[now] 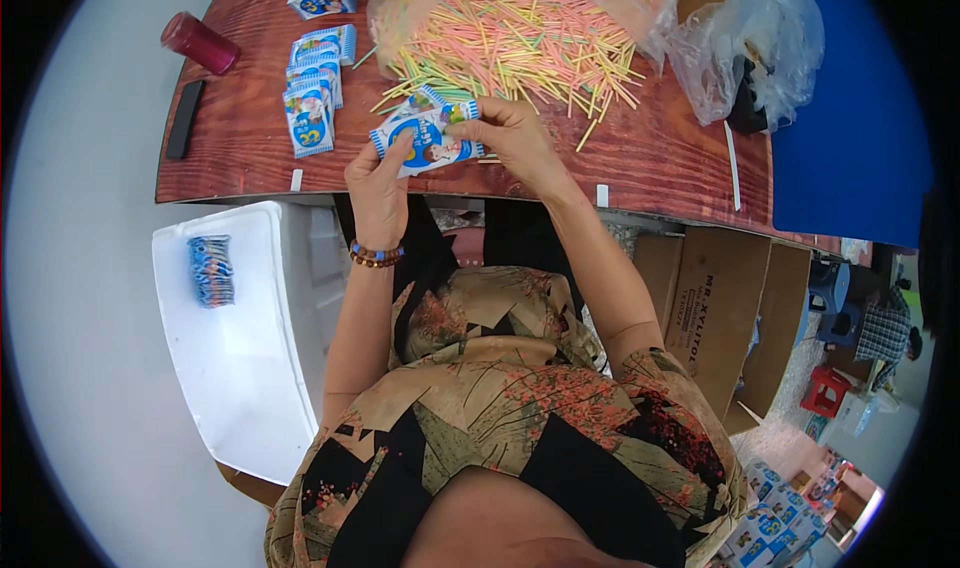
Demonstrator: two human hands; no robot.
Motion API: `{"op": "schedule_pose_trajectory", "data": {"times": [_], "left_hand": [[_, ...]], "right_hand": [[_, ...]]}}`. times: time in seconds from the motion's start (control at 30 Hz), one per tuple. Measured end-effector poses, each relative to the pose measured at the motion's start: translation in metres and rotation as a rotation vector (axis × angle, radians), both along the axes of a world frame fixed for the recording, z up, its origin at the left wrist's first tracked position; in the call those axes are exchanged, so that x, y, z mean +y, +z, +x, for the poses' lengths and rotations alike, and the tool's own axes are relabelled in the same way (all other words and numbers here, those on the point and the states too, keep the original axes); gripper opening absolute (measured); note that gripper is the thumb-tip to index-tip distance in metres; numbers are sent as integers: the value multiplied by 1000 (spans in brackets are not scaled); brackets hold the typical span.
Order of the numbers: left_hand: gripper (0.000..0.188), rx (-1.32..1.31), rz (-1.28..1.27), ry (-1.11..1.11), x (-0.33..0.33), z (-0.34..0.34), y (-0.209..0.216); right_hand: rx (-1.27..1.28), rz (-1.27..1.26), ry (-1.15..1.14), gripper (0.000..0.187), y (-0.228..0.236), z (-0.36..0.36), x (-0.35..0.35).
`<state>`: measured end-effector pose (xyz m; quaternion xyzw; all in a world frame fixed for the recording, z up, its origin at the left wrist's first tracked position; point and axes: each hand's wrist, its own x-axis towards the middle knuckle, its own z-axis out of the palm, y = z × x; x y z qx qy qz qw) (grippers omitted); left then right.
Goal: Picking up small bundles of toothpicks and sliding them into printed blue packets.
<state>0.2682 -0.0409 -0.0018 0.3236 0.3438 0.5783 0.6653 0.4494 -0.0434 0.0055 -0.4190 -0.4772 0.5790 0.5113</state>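
Note:
Between both hands, just above the near table edge, is a small blue-and-white packet [425,140]. My left hand [379,190], with beaded bracelets at the wrist, pinches its left part between thumb and fingers. My right hand [515,143] grips the packet's upper right side, thumb on its front. Part of the packet is creased, and I cannot tell whether it is one packet or two overlapping. Behind the hands spreads a large heap of thin pink, yellow and green sticks [520,38]. To the left lies an overlapping row of similar packets [312,113].
A dark red cup [203,43] and a black bar-shaped object [184,119] lie at the table's left. A clear plastic bag [755,43] sits at the right. Below left, a white foam box [235,388] holds a packet bundle [212,271]; cardboard boxes [715,318] stand below right.

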Motion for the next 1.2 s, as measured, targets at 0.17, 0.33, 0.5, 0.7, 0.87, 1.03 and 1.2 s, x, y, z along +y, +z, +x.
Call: {"op": "schedule_pose_trajectory", "data": {"times": [0.17,0.33,0.5,0.7,0.87,1.03,1.2], "left_hand": [[16,-49,-112,-15,-10,13,0],[16,-79,-149,-22,-11,20,1],[13,7,-56,-44,-7,27,-3],[20,-96,-81,-35,-5,19,-12],[20,-122,-160,9,-7,23,-2],[14,35,-65,11,-12,20,-7],[10,141,-40,104,-9,24,-7]], "right_hand": [[57,-4,-32,14,-4,10,-12],[-17,1,-49,15,-9,16,-15],[149,-52,-21,19,-5,21,-12],[62,-39,13,20,-12,25,-9],[10,-107,-7,13,-24,27,-9],[40,7,-10,8,-27,24,-9],[-49,-57,-34,9,-19,28,-8]]}}
